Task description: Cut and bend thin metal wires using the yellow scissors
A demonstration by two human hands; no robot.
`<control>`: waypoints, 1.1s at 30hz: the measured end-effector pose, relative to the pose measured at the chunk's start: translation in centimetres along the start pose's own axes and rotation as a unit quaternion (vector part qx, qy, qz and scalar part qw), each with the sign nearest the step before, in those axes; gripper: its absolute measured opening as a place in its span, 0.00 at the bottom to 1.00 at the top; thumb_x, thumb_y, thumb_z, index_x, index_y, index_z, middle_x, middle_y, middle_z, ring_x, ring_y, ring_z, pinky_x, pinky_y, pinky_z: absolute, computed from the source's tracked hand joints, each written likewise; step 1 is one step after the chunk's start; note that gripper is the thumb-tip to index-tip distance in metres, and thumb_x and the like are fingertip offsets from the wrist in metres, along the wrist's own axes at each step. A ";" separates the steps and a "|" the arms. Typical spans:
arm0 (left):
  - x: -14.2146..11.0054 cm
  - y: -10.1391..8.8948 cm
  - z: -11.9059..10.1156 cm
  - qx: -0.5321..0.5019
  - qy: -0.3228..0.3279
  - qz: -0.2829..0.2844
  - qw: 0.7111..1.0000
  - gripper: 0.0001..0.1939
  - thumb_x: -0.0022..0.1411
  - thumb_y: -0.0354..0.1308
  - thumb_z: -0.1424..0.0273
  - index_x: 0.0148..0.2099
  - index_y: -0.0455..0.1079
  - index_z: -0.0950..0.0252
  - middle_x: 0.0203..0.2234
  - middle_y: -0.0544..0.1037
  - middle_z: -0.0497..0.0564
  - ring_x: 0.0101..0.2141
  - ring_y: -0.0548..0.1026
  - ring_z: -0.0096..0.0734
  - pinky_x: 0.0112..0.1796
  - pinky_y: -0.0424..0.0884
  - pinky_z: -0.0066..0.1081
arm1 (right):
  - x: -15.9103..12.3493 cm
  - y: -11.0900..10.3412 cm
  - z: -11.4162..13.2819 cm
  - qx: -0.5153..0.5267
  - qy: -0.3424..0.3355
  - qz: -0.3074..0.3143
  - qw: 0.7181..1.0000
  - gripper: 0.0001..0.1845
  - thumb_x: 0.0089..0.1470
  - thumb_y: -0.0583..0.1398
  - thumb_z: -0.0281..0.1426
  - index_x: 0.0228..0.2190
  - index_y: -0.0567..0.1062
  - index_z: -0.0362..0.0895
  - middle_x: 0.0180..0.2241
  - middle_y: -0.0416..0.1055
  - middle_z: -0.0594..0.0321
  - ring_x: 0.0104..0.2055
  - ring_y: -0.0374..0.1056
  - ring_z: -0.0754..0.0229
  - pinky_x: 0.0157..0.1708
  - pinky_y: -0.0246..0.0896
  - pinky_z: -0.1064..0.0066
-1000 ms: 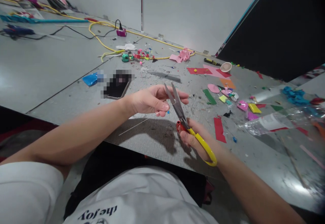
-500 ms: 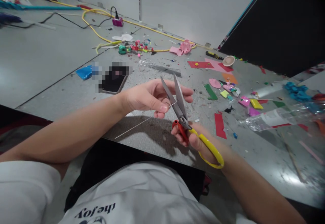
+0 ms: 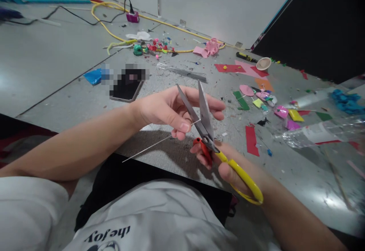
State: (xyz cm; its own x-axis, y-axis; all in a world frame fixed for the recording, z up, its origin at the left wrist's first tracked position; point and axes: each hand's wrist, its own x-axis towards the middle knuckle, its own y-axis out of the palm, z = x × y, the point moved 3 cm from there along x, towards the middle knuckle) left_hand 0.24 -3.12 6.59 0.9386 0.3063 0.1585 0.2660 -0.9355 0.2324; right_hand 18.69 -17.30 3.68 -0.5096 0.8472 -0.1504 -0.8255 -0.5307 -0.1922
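Observation:
My left hand (image 3: 171, 112) pinches a thin wire (image 3: 146, 146) between thumb and fingers. The wire's long end slants down toward the table edge, and its short tip reaches between the blades of the scissors (image 3: 203, 120). My right hand (image 3: 228, 163) grips these scissors by a red handle loop and a yellow one, and the blades stand apart, pointing away from me. Behind my left hand lies a bundle of straight thin wires (image 3: 182, 72). A dark phone (image 3: 127, 87) rests on the table to the left of the bundle.
A blue packet (image 3: 93, 76) lies left of the phone. Red paper (image 3: 252, 141), a green strip (image 3: 241, 100) and a clear plastic bottle (image 3: 319, 132) are on the right. A yellow cable (image 3: 171, 25) runs along the back past a purple plug adapter (image 3: 132, 16).
The scissors' blades and handles have spread wider. My right hand has shifted slightly right and down. The wire is still pinched in my left hand, with its short tip between the blades.

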 end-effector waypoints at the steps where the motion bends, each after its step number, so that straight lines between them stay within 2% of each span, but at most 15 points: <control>1: 0.0 0.1 0.0 -0.003 -0.003 0.006 1.000 0.35 0.48 0.77 0.67 0.60 0.78 0.59 0.53 0.82 0.60 0.30 0.82 0.31 0.25 0.76 0.23 | 0.0 0.0 0.2 0.000 -0.004 0.004 1.000 0.38 0.59 0.55 0.64 0.52 0.73 0.47 0.40 0.68 0.56 0.39 0.65 0.54 0.39 0.67 0.62; 6: -0.1 0.4 -0.1 -0.014 -0.006 0.028 0.999 0.34 0.50 0.76 0.69 0.60 0.77 0.58 0.54 0.81 0.58 0.31 0.83 0.31 0.25 0.76 0.21 | 0.0 0.0 0.4 0.018 -0.012 0.004 1.000 0.36 0.60 0.56 0.62 0.52 0.73 0.46 0.39 0.67 0.57 0.38 0.64 0.55 0.38 0.64 0.63; 11: -0.2 0.4 0.0 -0.005 -0.014 0.015 1.000 0.35 0.48 0.77 0.67 0.60 0.77 0.57 0.53 0.82 0.57 0.30 0.83 0.29 0.24 0.75 0.20 | -0.1 0.1 -0.1 0.052 0.005 0.009 0.999 0.38 0.56 0.58 0.65 0.52 0.73 0.47 0.38 0.66 0.58 0.36 0.62 0.56 0.36 0.63 0.63; 16: -0.2 0.5 -0.2 -0.001 -0.013 -0.005 1.000 0.33 0.48 0.78 0.65 0.58 0.79 0.58 0.50 0.83 0.58 0.29 0.83 0.31 0.21 0.73 0.21 | 0.0 0.1 0.6 0.038 0.018 -0.007 0.999 0.38 0.55 0.58 0.65 0.50 0.73 0.47 0.38 0.67 0.57 0.38 0.64 0.54 0.38 0.65 0.62; 23: -0.1 0.8 -0.2 -0.032 -0.015 0.027 0.999 0.30 0.53 0.75 0.69 0.59 0.78 0.58 0.54 0.81 0.57 0.34 0.84 0.33 0.23 0.74 0.20 | 0.0 0.3 1.0 0.035 0.010 -0.024 0.999 0.36 0.56 0.59 0.64 0.49 0.74 0.47 0.36 0.67 0.58 0.37 0.65 0.55 0.36 0.65 0.63; 27: -0.1 0.8 -0.1 -0.029 -0.012 0.001 1.000 0.32 0.51 0.76 0.67 0.59 0.78 0.62 0.52 0.82 0.59 0.35 0.84 0.36 0.25 0.77 0.23 | -0.1 0.2 1.0 0.018 0.008 -0.047 0.999 0.35 0.55 0.60 0.63 0.48 0.74 0.48 0.37 0.67 0.58 0.36 0.65 0.55 0.37 0.65 0.63; 33: 0.2 0.8 0.3 -0.026 -0.014 -0.023 0.999 0.31 0.50 0.77 0.65 0.57 0.78 0.60 0.45 0.84 0.56 0.26 0.79 0.26 0.24 0.75 0.23 | 0.1 -0.3 1.3 -0.059 -0.004 -0.069 0.996 0.38 0.55 0.58 0.66 0.48 0.74 0.47 0.40 0.70 0.55 0.40 0.66 0.51 0.40 0.68 0.59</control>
State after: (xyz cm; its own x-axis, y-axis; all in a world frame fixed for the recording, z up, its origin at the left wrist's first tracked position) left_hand 0.67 -3.87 6.49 0.9315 0.3438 0.1191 0.2990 -0.9098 0.2877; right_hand 18.58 -16.97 5.02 -0.3954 0.9124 -0.1060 -0.8542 -0.4077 -0.3227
